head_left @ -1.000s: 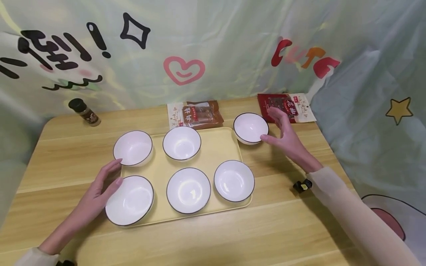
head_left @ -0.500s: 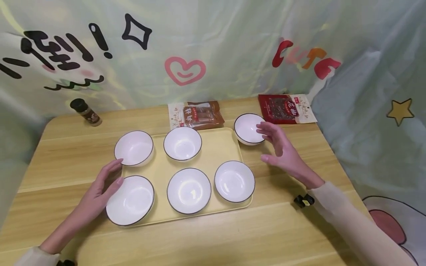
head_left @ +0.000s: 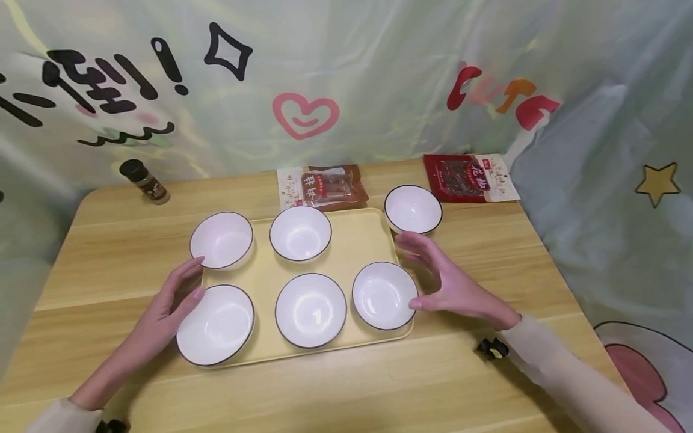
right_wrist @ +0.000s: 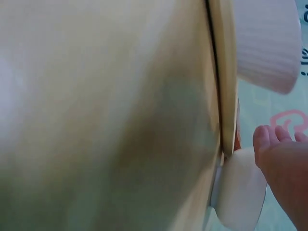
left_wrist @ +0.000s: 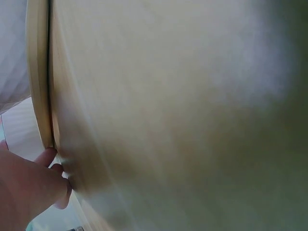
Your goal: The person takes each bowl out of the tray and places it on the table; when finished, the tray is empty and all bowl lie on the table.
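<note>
A pale yellow tray (head_left: 354, 237) lies on the wooden table with several white, dark-rimmed bowls on it. My left hand (head_left: 165, 313) is at the tray's left edge, thumb by the rim of the front-left bowl (head_left: 216, 325), a fingertip close to the back-left bowl (head_left: 221, 240). In the left wrist view, fingers of the left hand (left_wrist: 33, 187) touch the tray's edge. My right hand (head_left: 455, 285) has relaxed, spread fingers, its thumb at the rim of the front-right bowl (head_left: 383, 296). Another bowl (head_left: 413, 208) stands off the tray, just behind that hand.
Two more bowls, back-middle (head_left: 300, 233) and front-middle (head_left: 311, 311), sit on the tray. Behind it lie a brown spice packet (head_left: 327, 187) and, farther right, a red packet (head_left: 465, 178). A black-capped shaker (head_left: 145, 181) lies at the back left. A printed curtain (head_left: 379, 78) hangs behind.
My right hand has left the bowl off the tray's right corner and moved toward me to the front-right bowl. The left hand stays by the tray's left edge.
</note>
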The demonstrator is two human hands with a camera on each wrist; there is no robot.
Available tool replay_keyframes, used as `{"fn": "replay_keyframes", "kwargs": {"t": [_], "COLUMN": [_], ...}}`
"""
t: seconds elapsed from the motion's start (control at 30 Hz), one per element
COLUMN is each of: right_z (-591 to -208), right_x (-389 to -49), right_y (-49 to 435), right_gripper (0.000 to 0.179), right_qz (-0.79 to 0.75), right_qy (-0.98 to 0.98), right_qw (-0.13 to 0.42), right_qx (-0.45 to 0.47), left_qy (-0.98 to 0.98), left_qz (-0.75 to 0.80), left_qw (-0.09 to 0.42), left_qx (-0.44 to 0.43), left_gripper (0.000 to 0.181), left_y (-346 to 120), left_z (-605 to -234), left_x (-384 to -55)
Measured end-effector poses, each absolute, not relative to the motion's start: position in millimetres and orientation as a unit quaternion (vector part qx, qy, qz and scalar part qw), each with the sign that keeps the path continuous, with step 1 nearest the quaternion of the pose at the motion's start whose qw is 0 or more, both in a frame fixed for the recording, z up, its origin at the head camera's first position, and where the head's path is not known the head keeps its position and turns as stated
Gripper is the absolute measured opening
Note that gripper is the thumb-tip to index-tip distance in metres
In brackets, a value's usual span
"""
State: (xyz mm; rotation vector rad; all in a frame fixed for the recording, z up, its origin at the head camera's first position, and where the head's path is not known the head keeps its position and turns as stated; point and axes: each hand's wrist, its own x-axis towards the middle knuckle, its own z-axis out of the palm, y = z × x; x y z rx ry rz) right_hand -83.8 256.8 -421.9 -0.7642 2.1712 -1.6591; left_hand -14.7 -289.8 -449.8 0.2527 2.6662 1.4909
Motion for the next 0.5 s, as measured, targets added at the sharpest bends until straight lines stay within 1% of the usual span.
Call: {"fn": "replay_keyframes", "kwargs": {"t": [0.07, 0.23, 0.37, 0.5], "right_z": [-424.1, -428.4, -430.9, -430.0], "right_x": [-81.0, -74.8, -70.6, -68.7], "right_y": [253.3, 247.3, 242.5, 239.6], "right_gripper": [0.123, 0.129, 0.131, 0.133], "right_qz": [-0.567, -0.545, -0.521, -0.505], "right_qy": [0.761, 0.767, 0.781, 0.792], "right_qw": [0.165, 0.174, 0.189, 0.192], "right_qx": [-0.269, -0.29, -0.287, -0.284], "left_qy": [0.87, 0.871, 0.871, 0.871], "left_qz": [0.485, 0.483, 0.483, 0.483], "left_qw": [0.038, 0.048, 0.051, 0.051], "left_qx": [0.082, 0.079, 0.075, 0.075], "left_gripper": [0.064, 0.063, 0.063, 0.063], "left_y": [-291.0, -290.5, -289.8, -289.0], "left_z": [-449.3, -451.1, -450.8, -449.0], "left_x": [-14.4, -15.6, -14.1, -13.4]}}
